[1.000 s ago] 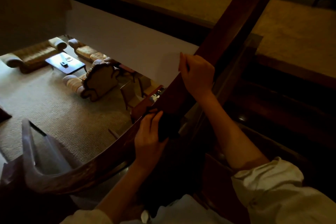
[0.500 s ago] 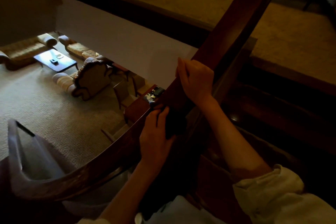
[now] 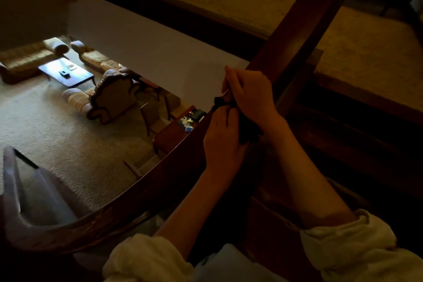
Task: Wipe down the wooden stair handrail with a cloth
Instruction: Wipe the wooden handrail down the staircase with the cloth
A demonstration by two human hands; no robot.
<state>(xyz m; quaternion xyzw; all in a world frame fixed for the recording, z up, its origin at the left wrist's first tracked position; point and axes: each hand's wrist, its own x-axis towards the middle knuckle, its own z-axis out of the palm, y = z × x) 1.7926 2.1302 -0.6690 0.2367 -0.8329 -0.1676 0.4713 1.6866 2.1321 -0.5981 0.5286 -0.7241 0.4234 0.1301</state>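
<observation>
The dark cloth point(image 3: 248, 131) lies bunched on the handrail point(image 3: 174, 167) about halfway up it, wedged between the two hands. The left hand point(image 3: 223, 144) grips the cloth from the handrail's near side, fingers curled round it. The right hand point(image 3: 250, 96) sits just above on the handrail, clenched around the wood. A dark tuft of cloth pokes out under its fingers, though it is too dim to tell whether they pinch it. Beyond the handrail, far below, a coffee table point(image 3: 66, 73) carries two small objects. Half a second ago the left hand and cloth were lower on the handrail, clear of the right hand; now the two hands touch.
</observation>
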